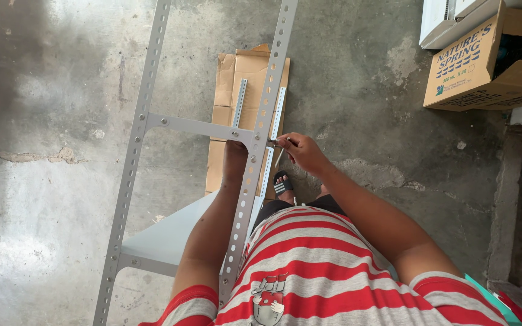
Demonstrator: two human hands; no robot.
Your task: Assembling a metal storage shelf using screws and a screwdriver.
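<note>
Pinched right hand [302, 151] holds perhaps a small tool at the slotted upright [255, 163]; left hand's [234, 158] grip hidden behind it.

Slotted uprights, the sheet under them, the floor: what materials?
Slotted uprights: likely painted steel angle, matte grey, with punched holes and bolt heads. Sheet: brown corrugated cardboard, creased folds and torn edges. Floor: bare concrete, mottled, stained, patchy sheen.

Stained grey concrete floor [74, 121], a cardboard box [484, 66] by the wall.
</note>
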